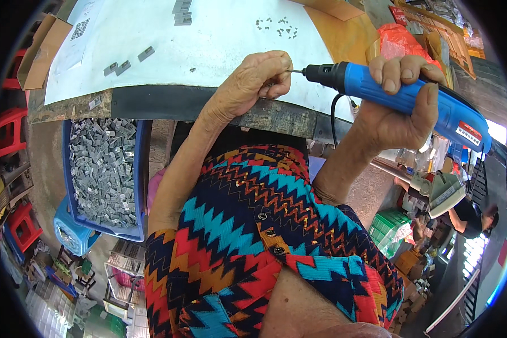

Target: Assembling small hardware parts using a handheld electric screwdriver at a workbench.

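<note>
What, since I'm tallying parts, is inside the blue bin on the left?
The blue plastic bin holds a heap of small grey rectangular pieces. Only the top layer shows; the pieces beneath and the bin's bottom are covered.

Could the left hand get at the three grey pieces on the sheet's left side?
Probably yes: between the left hand and the three grey pieces, the white sheet shows only a small dark speck. The hand is curled at the tip of the blue power tool, though, so might need freeing first.
</note>
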{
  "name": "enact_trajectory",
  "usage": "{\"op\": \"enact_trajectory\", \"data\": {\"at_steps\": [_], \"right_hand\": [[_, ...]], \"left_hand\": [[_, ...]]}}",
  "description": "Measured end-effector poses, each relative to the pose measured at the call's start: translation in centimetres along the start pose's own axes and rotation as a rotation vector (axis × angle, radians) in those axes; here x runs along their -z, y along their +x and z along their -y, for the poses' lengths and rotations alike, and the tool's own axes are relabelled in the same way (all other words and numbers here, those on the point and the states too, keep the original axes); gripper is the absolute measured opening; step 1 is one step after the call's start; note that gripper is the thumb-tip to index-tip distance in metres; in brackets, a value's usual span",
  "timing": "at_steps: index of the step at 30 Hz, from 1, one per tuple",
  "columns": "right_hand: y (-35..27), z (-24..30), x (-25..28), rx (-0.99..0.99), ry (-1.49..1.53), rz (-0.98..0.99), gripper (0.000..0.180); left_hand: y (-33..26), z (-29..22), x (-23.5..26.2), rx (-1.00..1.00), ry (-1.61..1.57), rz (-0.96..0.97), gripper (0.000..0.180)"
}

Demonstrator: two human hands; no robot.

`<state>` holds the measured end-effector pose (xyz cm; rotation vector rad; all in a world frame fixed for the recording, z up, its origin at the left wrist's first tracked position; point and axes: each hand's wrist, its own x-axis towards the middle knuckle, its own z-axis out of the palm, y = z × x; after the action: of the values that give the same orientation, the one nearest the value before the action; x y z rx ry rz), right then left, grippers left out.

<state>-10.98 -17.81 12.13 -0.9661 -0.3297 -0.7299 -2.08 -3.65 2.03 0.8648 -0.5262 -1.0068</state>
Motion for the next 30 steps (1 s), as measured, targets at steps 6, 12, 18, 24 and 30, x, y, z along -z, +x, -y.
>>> {"op": "enact_trajectory", "data": {"at_steps": [6,12,18,24,30], "right_hand": [[-0.6,-0.3,-0.7,0.036,-0.029,0.001,0.025],[-0.7,-0.7,-1.2,0.112,-0.126,0.039,0.027],[-0.6,-0.7,-1.2,0.116,-0.121,0.028,0.027],[-0.6,-1.1,-1.1,0.122,-0.128,0.007,0.028],[-0.8,-1.5,-1.0,0.095,-0.071,-0.021,0.028]], "left_hand": [[0.1,0.0,-0.3,-0.008,-0.039,-0.001,0.024],[0.2,0.5,-0.1,-0.036,-0.137,-0.007,0.024],[0.2,0.2,-0.1,-0.045,-0.165,0.001,0.024],[0.3,0.5,0.0,-0.047,-0.149,-0.005,0.025],[0.0,0.5,0.1,-0.060,-0.125,-0.052,0.026]]}}
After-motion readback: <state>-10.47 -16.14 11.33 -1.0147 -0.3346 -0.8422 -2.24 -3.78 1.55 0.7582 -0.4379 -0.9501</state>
